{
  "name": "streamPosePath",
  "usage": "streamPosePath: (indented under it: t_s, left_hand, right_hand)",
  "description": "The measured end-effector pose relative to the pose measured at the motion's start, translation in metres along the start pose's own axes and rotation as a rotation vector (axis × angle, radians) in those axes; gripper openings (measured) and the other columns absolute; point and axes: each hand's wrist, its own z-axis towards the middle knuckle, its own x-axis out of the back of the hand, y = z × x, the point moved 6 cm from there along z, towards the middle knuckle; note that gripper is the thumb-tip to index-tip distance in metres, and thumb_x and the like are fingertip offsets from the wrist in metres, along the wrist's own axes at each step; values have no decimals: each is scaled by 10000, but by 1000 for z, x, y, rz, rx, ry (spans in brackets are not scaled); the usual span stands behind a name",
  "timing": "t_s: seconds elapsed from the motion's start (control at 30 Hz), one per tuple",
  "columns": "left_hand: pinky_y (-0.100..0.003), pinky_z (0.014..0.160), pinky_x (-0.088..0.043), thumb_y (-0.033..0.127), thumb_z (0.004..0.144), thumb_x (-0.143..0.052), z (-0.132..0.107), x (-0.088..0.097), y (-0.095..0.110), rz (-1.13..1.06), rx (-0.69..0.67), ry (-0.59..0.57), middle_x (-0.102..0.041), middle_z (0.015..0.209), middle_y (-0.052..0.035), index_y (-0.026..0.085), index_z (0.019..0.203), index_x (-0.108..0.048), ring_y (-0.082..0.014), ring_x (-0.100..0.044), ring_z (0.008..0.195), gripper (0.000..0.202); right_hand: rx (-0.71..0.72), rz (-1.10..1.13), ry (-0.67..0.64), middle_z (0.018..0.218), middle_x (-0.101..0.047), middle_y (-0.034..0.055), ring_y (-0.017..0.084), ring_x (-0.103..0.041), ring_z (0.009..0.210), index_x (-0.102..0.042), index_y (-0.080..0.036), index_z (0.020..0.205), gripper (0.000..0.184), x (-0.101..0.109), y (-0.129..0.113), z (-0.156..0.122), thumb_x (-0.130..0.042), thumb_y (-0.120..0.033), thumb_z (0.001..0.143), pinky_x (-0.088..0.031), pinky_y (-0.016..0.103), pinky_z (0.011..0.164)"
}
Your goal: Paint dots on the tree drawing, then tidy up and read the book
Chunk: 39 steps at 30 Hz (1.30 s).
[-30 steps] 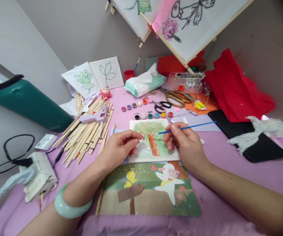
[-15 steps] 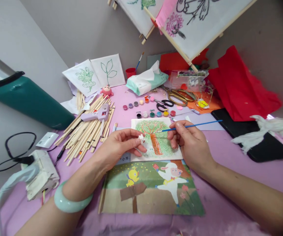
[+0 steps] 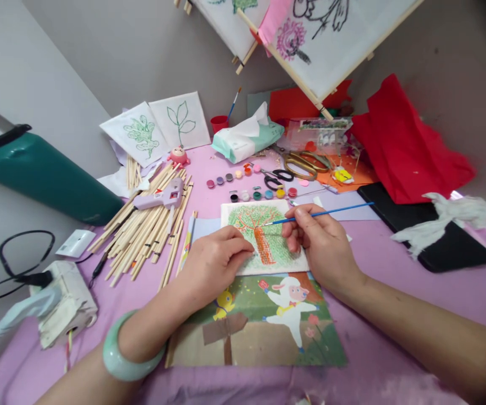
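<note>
My right hand [image 3: 323, 247] is closed on a thin blue paintbrush [image 3: 344, 209]. The brush tip rests over the crown of a small tree painting [image 3: 268, 250] in green and orange. My left hand [image 3: 215, 261] lies knuckles up on that painting's left edge with its fingers curled under. Whatever is in them is hidden. A jade bangle [image 3: 125, 360] circles the left wrist. A picture card with a lamb and a chick [image 3: 260, 332] lies just in front of the painting, partly under my left hand.
Paint pots [image 3: 264, 195] and scissors [image 3: 302, 166] lie behind the painting. On the left are bamboo sticks [image 3: 142, 230], a glue gun [image 3: 162, 198] and a power strip [image 3: 63, 304]. Red paper [image 3: 407, 146], a black folder [image 3: 437, 242] and crumpled tissue [image 3: 458, 216] sit on the right.
My left hand, which held a small white scrap up near the brush tip, has turned palm down and dropped onto the painting's left edge. The right hand and brush have barely shifted.
</note>
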Motion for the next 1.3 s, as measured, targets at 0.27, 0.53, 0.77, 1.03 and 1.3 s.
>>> streamPosePath:
  t_s: [0.27, 0.53, 0.77, 1.03, 1.3]
  left_hand:
    - [-263, 545, -438, 131, 875, -455, 0, -12, 9, 355, -88, -100, -650, 859, -52, 174, 810, -684, -156, -605, 679, 241]
    - [-257, 702, -476, 160, 841, -586, 3, 1, -7, -97, 77, 30, -662, 844, -16, 191, 850, -694, -131, -611, 762, 113]
    - [-264, 596, -459, 173, 906, -452, 2, -15, 7, 262, -80, -40, -657, 894, -46, 189, 871, -691, -151, -614, 728, 242]
    - [-237, 650, -459, 139, 844, -567, 5, 6, -6, -123, 77, 66, -643, 817, -15, 176, 826, -667, -116, -588, 719, 108]
    - [-269, 690, -467, 138, 872, -506, 3, -7, 3, 41, -43, -80, -655, 870, -34, 179, 820, -682, -142, -606, 775, 188]
  right_hand:
    - [0, 0, 1, 626, -593, -35, 70, -501, 444, -536, -202, 833, 197, 0, 2, -1, -558, -397, 854, -341, 201, 417]
    - [5, -16, -2, 618, -592, -36, 64, -493, 427, -532, -195, 829, 196, 0, 0, -1, -549, -388, 860, -342, 194, 406]
    - [0, -5, -4, 621, -591, -34, 71, -499, 443, -531, -200, 827, 192, -1, 0, -1, -557, -389, 852, -365, 198, 416]
    - [5, -17, -11, 626, -594, -33, 67, -496, 435, -533, -199, 828, 201, 0, 1, 1, -548, -397, 859, -345, 197, 409]
    - [-4, 2, -6, 619, -592, -36, 68, -498, 439, -533, -197, 827, 188, -2, 0, 0, -555, -381, 856, -352, 196, 416]
